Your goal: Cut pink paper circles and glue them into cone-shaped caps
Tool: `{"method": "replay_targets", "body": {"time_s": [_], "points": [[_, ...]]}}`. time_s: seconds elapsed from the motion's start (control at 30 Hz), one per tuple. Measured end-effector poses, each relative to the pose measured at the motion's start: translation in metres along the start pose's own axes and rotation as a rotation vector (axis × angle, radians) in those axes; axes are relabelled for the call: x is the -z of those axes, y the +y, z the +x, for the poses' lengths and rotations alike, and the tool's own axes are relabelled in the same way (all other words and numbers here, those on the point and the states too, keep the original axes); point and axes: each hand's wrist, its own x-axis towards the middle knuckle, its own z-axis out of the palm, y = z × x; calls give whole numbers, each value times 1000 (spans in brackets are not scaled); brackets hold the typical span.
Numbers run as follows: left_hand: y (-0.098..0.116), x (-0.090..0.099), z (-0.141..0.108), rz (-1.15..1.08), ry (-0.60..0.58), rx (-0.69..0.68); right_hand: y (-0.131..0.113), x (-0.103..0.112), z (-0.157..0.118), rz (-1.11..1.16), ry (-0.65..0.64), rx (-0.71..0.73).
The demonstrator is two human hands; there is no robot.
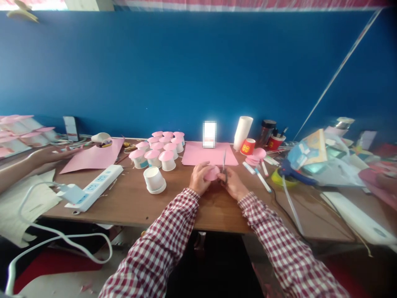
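Note:
My left hand (200,177) pinches a round piece of pink paper (211,173) above the table. In my right hand (233,183) is a pair of scissors (224,165), its blades pointing up and away from me beside the paper's right edge. Just behind my hands lies a larger pink sheet (194,154). To the left stand several white paper cups topped with pink discs (167,156). Closer to me, upside-down white cups (154,180) are stacked. Several cut pink discs (256,156) lie right of my hands.
A power strip (98,187) with a plugged-in charger lies left. On the right are markers (263,180), a red cup (247,146), a paper roll (242,132), a blue glue gun (296,174) and another power strip (356,217). Another person's arm (40,163) reaches in at left.

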Motion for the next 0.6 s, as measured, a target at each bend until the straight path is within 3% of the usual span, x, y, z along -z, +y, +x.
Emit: {"method": "replay_targets", "body": {"time_s": [0.13, 0.23, 0.3, 0.4, 0.6], "points": [[-1, 3, -2, -470, -142, 268, -13, 7, -3, -94, -20, 70], [8, 9, 1, -942, -260, 579, -22, 15, -7, -147, -161, 60], [14, 13, 3, -1116, -306, 761, -25, 19, -10, -176, -265, 12], [19, 17, 4, -1142, -301, 818, -26, 20, -12, -273, -356, -65], [10, 13, 2, -1043, -380, 746, -24, 15, -14, -389, -395, -97]]}}
